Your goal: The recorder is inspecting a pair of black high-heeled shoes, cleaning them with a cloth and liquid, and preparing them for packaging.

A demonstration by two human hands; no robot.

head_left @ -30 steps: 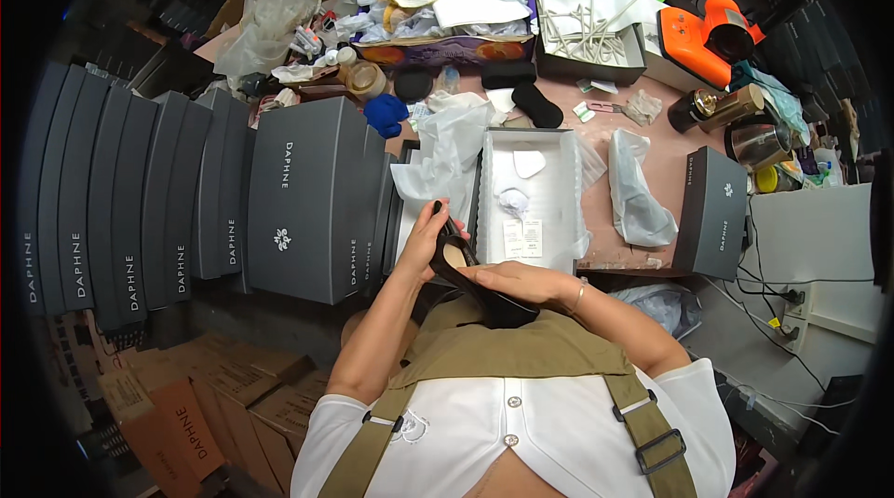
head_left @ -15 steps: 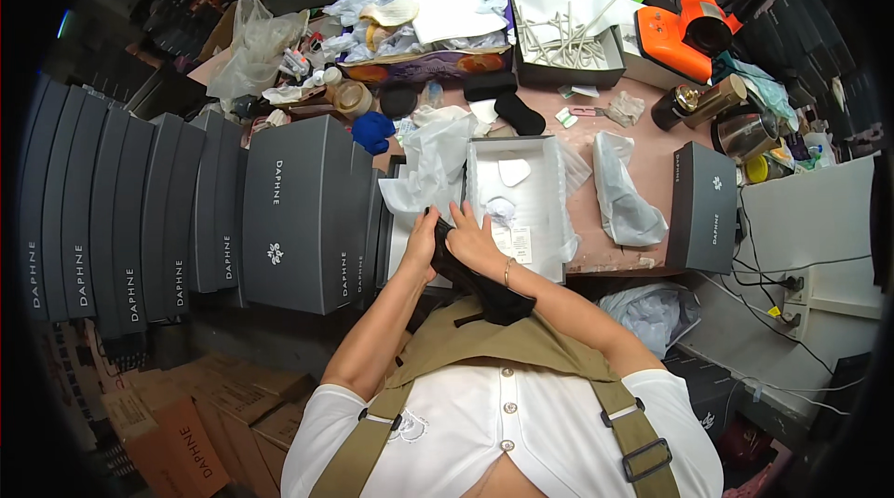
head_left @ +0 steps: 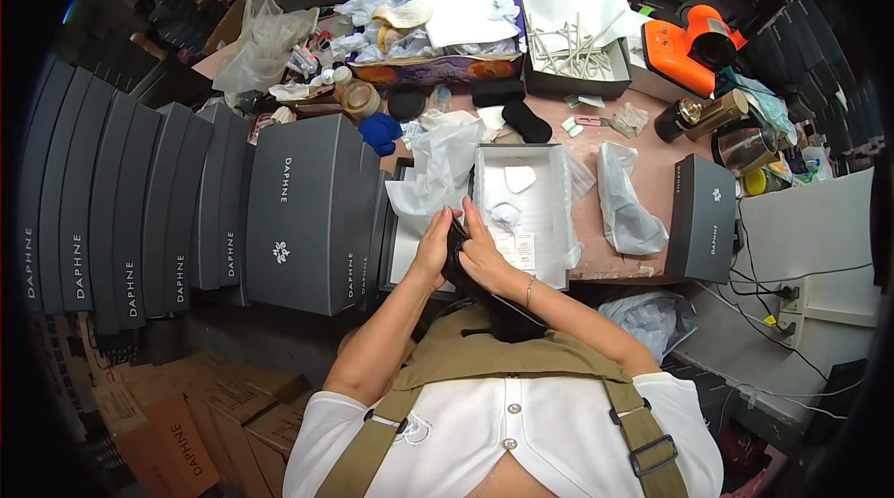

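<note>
The person's right hand (head_left: 484, 261) is now lying further up the black shoe (head_left: 494, 306), beside the left hand (head_left: 434, 248), and the shoe's pale inside is no longer showing. The work is apparently centring on that far end. The left fingers are clamping the shoe above the lap; whether the right fingers are gripping, one cannot tell.

- one left hand (head_left: 431, 248)
- one right hand (head_left: 486, 263)
- one shoe (head_left: 507, 316)
- one bracelet (head_left: 531, 289)
- two apron straps (head_left: 372, 442)
- one orange machine (head_left: 677, 58)
- one stick box (head_left: 577, 85)
- one yellow lid (head_left: 755, 183)
</note>
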